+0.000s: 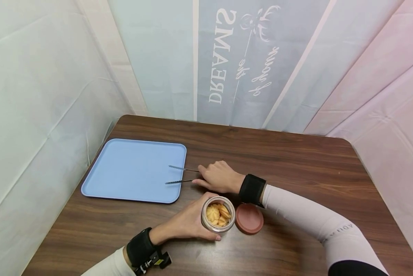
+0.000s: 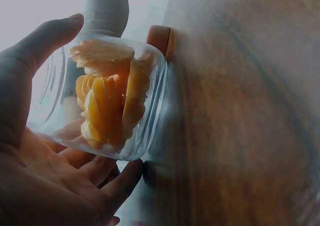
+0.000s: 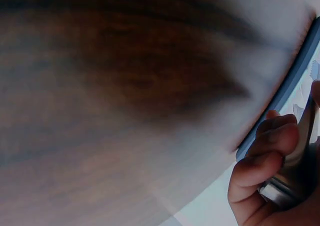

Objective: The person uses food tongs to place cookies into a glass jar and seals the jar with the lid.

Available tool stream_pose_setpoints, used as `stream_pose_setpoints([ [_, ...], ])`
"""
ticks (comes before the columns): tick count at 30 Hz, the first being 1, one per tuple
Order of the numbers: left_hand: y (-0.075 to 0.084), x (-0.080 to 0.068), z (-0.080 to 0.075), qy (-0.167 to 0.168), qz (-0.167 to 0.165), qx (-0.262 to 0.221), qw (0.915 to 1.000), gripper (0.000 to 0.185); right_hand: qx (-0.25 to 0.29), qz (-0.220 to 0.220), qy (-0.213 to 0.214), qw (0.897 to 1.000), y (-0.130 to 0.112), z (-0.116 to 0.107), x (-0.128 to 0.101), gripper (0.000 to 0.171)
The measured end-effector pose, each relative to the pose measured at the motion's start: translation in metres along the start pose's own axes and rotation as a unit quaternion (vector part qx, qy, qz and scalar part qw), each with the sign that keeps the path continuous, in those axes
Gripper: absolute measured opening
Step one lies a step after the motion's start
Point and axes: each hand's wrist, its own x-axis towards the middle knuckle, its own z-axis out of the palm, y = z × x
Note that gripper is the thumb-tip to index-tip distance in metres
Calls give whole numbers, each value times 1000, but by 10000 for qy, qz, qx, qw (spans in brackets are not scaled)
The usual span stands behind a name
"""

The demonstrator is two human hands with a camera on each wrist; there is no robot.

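Observation:
My left hand (image 1: 189, 221) grips a clear glass jar (image 1: 233, 214), its thumb and fingers curled round the sides. Inside the uncapped jar lie several golden, ridged piped cookies (image 1: 217, 214), also visible through the glass in the left wrist view. A pair of metal tongs (image 1: 178, 181) is held in my right hand (image 1: 221, 178), beyond the jar. Their two arms point left, spread apart, with the tips over the right part of a light blue tray (image 1: 130, 168); nothing sits between them. In the right wrist view, curled fingers (image 3: 272, 141) wrap the tongs' shiny handle end.
A reddish-brown round lid (image 1: 249, 219) lies right of the jar, near my right forearm. The dark wood table (image 1: 296, 165) stretches to the right. Fabric curtains (image 1: 168, 57) hang behind the table and along both sides.

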Motion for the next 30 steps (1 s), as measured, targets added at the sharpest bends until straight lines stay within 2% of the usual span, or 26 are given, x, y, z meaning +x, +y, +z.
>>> stream_pose_setpoints([
  [8, 0, 1, 0, -21, 22, -29, 10000, 88, -251, 79, -67, 9996, 0, 6, 0, 46],
  [18, 0, 0, 1, -25, 9, -44, 10000, 88, -409, -78, 26, 9991, -1, 5, 0, 45],
  [30, -1, 0, 1, 9, 75, 23, 10000, 89, -569, -57, -8, 9984, -3, 0, -1, 45],
])
